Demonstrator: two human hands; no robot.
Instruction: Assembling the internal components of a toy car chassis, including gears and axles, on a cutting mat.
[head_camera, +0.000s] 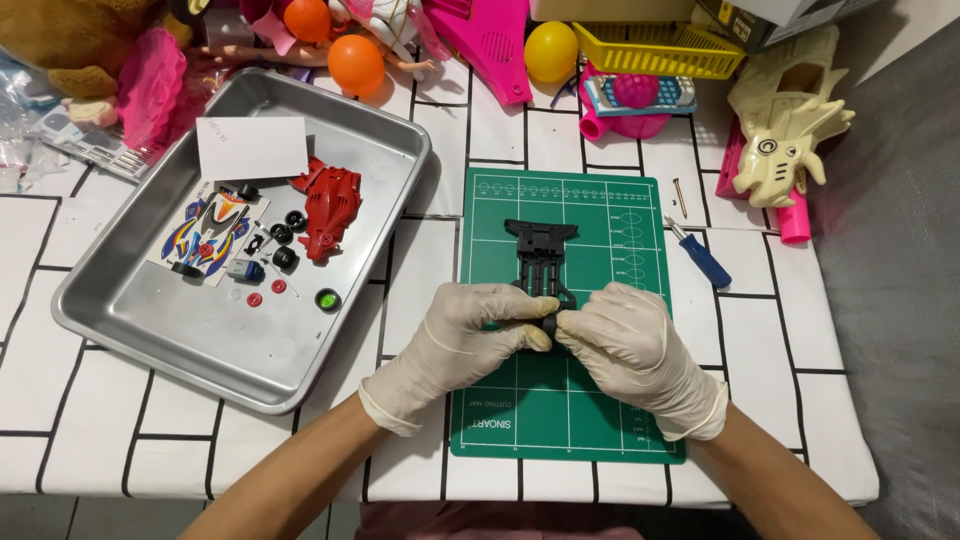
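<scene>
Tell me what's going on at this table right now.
A person in pale gloves holds a black toy car chassis over a green cutting mat. The left hand and right hand meet at its near end, fingers pinching a small black part there. To the left, a metal tray holds a red car body shell, loose black wheels, a sticker sheet and a white card. A blue-handled screwdriver lies to the right of the mat.

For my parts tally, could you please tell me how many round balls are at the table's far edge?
3: orange ball at the top edge, orange ball beside the tray, yellow ball by the basket. Others may be hidden.
</scene>
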